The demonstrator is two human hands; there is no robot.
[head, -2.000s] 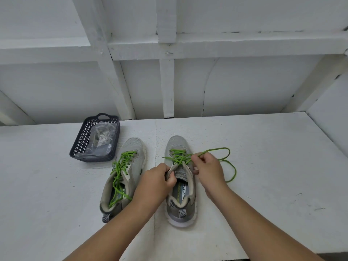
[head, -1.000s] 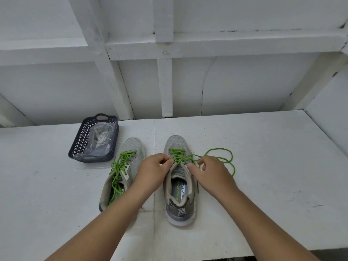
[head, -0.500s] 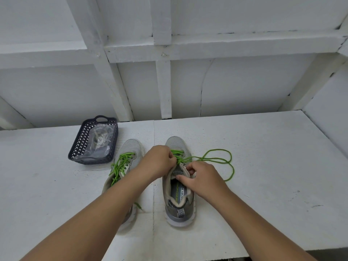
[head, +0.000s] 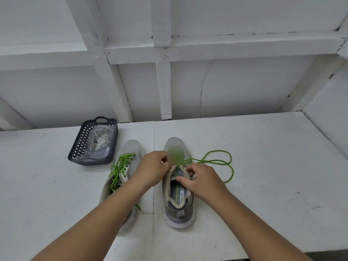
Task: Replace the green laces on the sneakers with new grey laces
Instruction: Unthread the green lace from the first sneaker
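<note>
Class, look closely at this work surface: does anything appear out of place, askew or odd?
Only the green lace stands out: pulled partly out of the right sneaker, it trails in loose loops across the table. That fits the unlacing under way. The left sneaker remains laced.

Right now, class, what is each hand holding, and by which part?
Left hand pinches the right sneaker's green lace near the lower eyelets; right hand grips its tongue and collar edge.

blurred green patch [head: 176,155] over right sneaker's [head: 178,196] lacing, left sneaker [head: 124,172] half hidden by forearm
</note>
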